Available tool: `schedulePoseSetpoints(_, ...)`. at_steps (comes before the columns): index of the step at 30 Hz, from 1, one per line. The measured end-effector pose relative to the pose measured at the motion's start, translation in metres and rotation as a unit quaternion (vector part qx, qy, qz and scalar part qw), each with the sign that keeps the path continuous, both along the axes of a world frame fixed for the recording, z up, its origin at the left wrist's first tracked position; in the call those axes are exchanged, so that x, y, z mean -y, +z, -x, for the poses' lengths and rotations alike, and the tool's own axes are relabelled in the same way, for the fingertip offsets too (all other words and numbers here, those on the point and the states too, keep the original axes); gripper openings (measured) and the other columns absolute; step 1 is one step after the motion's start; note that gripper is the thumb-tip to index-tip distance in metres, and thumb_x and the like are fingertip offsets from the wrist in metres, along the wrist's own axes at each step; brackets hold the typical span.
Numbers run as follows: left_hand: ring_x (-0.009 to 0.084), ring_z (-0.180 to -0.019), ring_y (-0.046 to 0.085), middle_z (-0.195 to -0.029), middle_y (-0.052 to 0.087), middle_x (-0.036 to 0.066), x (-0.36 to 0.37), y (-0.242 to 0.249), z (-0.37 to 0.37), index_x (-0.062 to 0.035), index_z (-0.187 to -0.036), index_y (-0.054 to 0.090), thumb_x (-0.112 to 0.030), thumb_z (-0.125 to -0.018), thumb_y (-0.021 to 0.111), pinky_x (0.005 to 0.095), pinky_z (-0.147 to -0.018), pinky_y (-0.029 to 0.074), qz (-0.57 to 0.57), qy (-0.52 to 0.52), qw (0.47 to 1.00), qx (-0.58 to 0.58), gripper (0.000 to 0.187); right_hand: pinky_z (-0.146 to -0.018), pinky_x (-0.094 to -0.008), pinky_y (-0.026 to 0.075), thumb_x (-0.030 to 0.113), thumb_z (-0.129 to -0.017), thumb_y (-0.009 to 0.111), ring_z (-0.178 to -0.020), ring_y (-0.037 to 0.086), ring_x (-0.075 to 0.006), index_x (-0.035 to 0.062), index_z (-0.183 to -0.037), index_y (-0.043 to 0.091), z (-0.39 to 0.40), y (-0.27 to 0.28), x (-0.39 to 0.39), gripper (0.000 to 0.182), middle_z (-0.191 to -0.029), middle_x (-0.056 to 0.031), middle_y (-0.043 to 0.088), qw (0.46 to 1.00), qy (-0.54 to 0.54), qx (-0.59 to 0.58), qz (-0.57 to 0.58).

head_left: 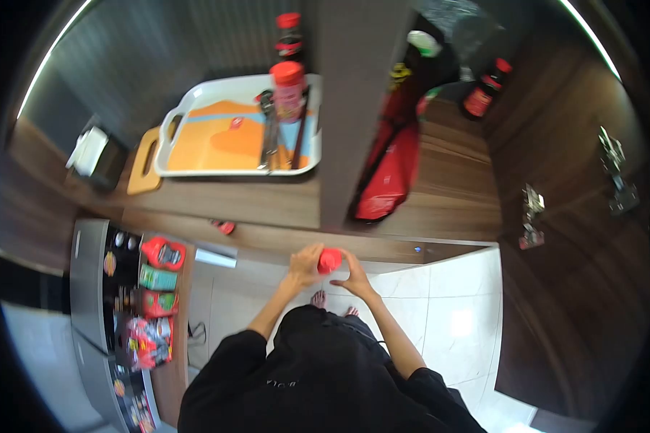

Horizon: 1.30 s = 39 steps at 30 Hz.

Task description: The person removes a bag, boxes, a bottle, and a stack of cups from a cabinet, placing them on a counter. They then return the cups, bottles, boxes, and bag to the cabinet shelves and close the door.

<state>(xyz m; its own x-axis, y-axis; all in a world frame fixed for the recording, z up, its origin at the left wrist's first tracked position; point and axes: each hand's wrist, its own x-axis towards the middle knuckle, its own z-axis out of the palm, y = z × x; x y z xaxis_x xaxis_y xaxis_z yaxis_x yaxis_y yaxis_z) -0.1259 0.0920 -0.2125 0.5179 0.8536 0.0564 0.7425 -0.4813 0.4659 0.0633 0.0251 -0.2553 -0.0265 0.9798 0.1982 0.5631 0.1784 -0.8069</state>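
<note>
A red-capped container [330,260] is seen from above at chest height, its body mostly hidden beneath the cap. Around its left side are the closed fingers of my left hand [306,263]. On the other side, my right hand [355,276] has its thumb and fingers spread apart, with a fingertip right at the cap's edge. Ahead on the shelf, a white tray [227,172] with an orange and blue pattern carries a red-lidded jar [289,94] and several long utensils [269,141]. Behind the jar rises a dark sauce bottle [289,37] with a red cap.
A wooden cutting board [146,162] leans out beside the tray, near a tissue box [90,151]. Right of the upright panel [350,108] are a red bag [393,173] and another sauce bottle [486,90]. An open cabinet door [563,317] stands right; packets [152,343] line the left.
</note>
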Motion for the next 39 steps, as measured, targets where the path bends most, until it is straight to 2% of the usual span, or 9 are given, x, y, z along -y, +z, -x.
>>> schedulePoseSetpoints(5, 0.0319, -0.1, 0.067, -0.113, 0.068, 0.012, 0.05, 0.049, -0.056, -0.0111, -0.121, 0.058, -0.042, -0.065, 0.086, 0.0443, -0.082, 0.053, 0.042, -0.196, 0.967, 0.161, 0.07, -0.099, -0.039, 0.05, 0.01, -0.065, 0.087, -0.109, 0.066, -0.0301, 0.0051, -0.123, 0.059, -0.074, 0.026, 0.062, 0.065, -0.115, -0.0141, 0.068, 0.982, 0.054, -0.088, 0.158)
schedulePoseSetpoints(10, 0.0306, -0.091, 0.069, -0.101, 0.071, 0.011, 0.076, 0.116, -0.109, -0.0111, -0.114, 0.062, -0.049, -0.065, 0.086, 0.0406, -0.077, 0.055, 0.039, -0.335, 0.916, 0.218, 0.067, -0.096, -0.0352, 0.051, 0.014, -0.056, 0.093, -0.106, 0.067, -0.0256, 0.0061, -0.123, 0.061, -0.103, 0.049, 0.153, 0.075, -0.113, -0.0109, 0.069, 0.986, -0.053, -0.112, 0.113)
schedulePoseSetpoints(12, 0.0282, -0.087, 0.07, -0.1, 0.071, 0.011, 0.08, 0.157, -0.124, -0.0091, -0.113, 0.064, -0.047, -0.065, 0.087, 0.0389, -0.078, 0.056, 0.046, -0.373, 0.895, 0.241, 0.065, -0.095, -0.0348, 0.052, 0.016, -0.051, 0.096, -0.105, 0.066, -0.0234, 0.0048, -0.121, 0.062, -0.09, 0.098, 0.172, 0.079, -0.112, -0.01, 0.068, 0.955, -0.136, -0.245, 0.092)
schedulePoseSetpoints(16, 0.027, -0.082, 0.07, -0.097, 0.071, 0.01, 0.076, 0.221, -0.143, -0.0057, -0.115, 0.063, -0.048, -0.064, 0.088, 0.0354, -0.072, 0.057, 0.028, -0.363, 0.843, 0.395, 0.071, -0.103, -0.0419, 0.05, 0.036, -0.043, 0.102, -0.119, 0.059, -0.0255, 0.004, -0.137, 0.048, -0.075, 0.121, 0.189, 0.113, -0.13, -0.0126, 0.06, 0.848, -0.214, -0.483, -0.031)
schedulePoseSetpoints(21, 0.0305, -0.093, 0.069, -0.107, 0.067, 0.019, 0.074, 0.253, -0.146, -0.0013, -0.118, 0.061, -0.023, -0.061, 0.095, 0.0367, -0.079, 0.057, -0.055, -0.3, 0.772, 0.557, 0.07, -0.104, -0.045, 0.049, 0.042, -0.054, 0.096, -0.121, 0.058, -0.0293, 0.0025, -0.142, 0.041, -0.095, 0.17, 0.157, 0.11, -0.133, -0.0155, 0.057, 0.872, -0.23, -0.409, -0.138)
schedulePoseSetpoints(26, 0.0325, -0.109, 0.063, -0.122, 0.064, 0.018, 0.063, 0.248, -0.127, -0.0015, -0.11, 0.069, -0.003, -0.072, 0.081, 0.0398, -0.091, 0.051, -0.112, -0.225, 0.841, 0.48, 0.04, -0.105, -0.0481, 0.048, 0.049, -0.066, 0.089, -0.124, 0.056, -0.033, 0.001, -0.147, 0.034, -0.115, 0.199, 0.118, 0.109, -0.136, -0.0184, 0.054, 0.864, -0.24, -0.391, -0.21)
schedulePoseSetpoints(28, 0.0322, -0.113, 0.061, -0.127, 0.063, 0.017, 0.06, 0.252, -0.125, -0.0017, -0.114, 0.069, -0.004, -0.074, 0.079, 0.04, -0.095, 0.049, -0.103, -0.202, 0.862, 0.453, 0.041, -0.104, -0.0464, 0.049, 0.042, -0.059, 0.096, -0.124, 0.055, -0.0317, -0.0006, -0.147, 0.035, -0.124, 0.197, 0.094, 0.115, -0.139, -0.0165, 0.051, 0.836, -0.254, -0.436, -0.218)
schedulePoseSetpoints(32, 0.0331, -0.125, 0.055, -0.137, 0.059, 0.016, 0.056, 0.248, -0.128, -0.0044, -0.128, 0.065, -0.006, -0.079, 0.077, 0.0419, -0.103, 0.043, -0.099, -0.194, 0.888, 0.405, 0.05, -0.097, -0.0363, 0.051, 0.012, -0.071, 0.088, -0.11, 0.062, -0.0228, -0.0025, -0.135, 0.047, -0.118, 0.263, 0.023, 0.077, -0.123, -0.013, 0.061, 0.809, -0.243, -0.403, -0.352)
schedulePoseSetpoints(39, 0.0314, -0.14, 0.042, -0.149, 0.048, 0.015, 0.046, 0.239, -0.138, -0.0048, -0.14, 0.054, -0.017, -0.083, 0.076, 0.0459, -0.111, 0.036, -0.095, -0.245, 0.907, 0.329, 0.062, -0.09, -0.0321, 0.053, 0.01, -0.067, 0.091, -0.101, 0.066, -0.0182, -0.0013, -0.127, 0.055, -0.123, 0.276, -0.01, 0.072, -0.114, -0.011, 0.067, 0.875, -0.254, -0.306, -0.276)
